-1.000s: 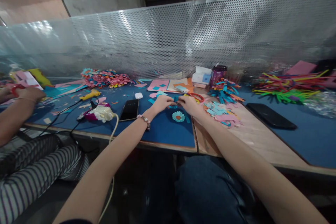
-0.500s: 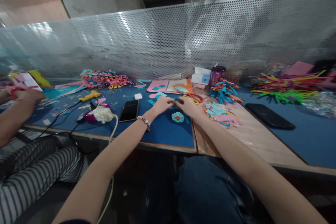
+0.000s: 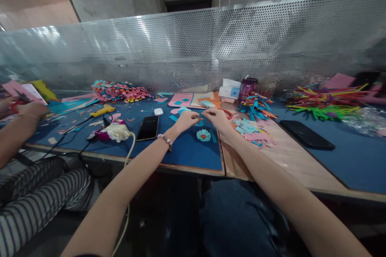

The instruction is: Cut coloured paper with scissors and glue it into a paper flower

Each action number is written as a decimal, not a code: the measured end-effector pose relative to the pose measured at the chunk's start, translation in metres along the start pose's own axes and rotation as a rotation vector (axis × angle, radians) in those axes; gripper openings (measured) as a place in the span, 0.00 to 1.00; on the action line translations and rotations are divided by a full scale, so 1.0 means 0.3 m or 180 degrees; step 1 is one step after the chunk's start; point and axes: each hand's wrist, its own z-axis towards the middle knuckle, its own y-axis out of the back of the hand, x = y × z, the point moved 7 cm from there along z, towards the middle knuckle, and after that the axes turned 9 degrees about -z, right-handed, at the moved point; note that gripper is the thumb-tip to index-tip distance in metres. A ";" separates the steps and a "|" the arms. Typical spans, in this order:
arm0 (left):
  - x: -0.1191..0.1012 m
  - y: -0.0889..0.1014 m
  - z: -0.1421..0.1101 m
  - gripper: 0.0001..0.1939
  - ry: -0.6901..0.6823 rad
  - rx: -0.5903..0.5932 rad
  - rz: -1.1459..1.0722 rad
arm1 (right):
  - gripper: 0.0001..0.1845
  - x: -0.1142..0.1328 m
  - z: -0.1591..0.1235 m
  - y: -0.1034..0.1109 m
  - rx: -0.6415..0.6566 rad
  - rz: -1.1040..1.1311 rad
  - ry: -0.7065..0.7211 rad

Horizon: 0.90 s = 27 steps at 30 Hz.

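My left hand (image 3: 187,122), a beaded bracelet at its wrist, pinches at a small blue paper strip (image 3: 201,120). From the other side, the fingertips of my right hand (image 3: 217,120) are closed on the same strip, which is partly hidden by the fingers. Just below the hands, a light-blue paper flower (image 3: 203,135) with an orange-brown centre lies on the blue table mat (image 3: 187,154). A narrow blue strip rests beside the flower. Red-handled scissors (image 3: 228,114) lie partly hidden behind my right hand.
Left of my arm are a phone (image 3: 147,127), a power strip (image 3: 119,132) and a yellow glue gun (image 3: 103,110). Paper scraps (image 3: 253,130) and a black phone (image 3: 306,134) lie to the right. A co-worker's hand (image 3: 31,110) holds scissors and pink paper at far left.
My fingertips have drawn slightly apart, showing more of the blue strip between them. At far left, the co-worker's pink paper and scissors have come up into clearer view.
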 end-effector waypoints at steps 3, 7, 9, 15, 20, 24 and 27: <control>0.013 -0.005 0.006 0.18 0.0183 0.0148 -0.0456 | 0.16 -0.035 0.006 0.004 0.0009 0.0311 -0.0204; 0.021 0.011 0.001 0.20 0.0324 0.0118 -0.1077 | 0.20 -0.074 0.012 -0.003 0.0047 0.1105 -0.0554; 0.018 0.005 -0.007 0.20 0.0400 0.0258 -0.1323 | 0.20 -0.078 0.011 -0.014 0.0104 0.1497 -0.0617; 0.000 -0.023 -0.023 0.18 0.0553 0.0634 -0.1894 | 0.20 -0.057 -0.003 -0.047 0.0238 0.2144 -0.0648; 0.009 -0.019 -0.020 0.19 0.0679 0.0543 -0.1933 | 0.22 -0.048 0.006 -0.036 0.0269 0.1754 -0.0567; 0.021 -0.004 -0.015 0.19 0.0714 0.0372 -0.1960 | 0.21 -0.039 0.022 0.051 0.0114 0.0525 -0.0482; 0.027 0.011 -0.011 0.19 0.0673 0.0194 -0.2055 | 0.21 -0.055 0.008 0.116 0.0383 -0.1084 -0.0775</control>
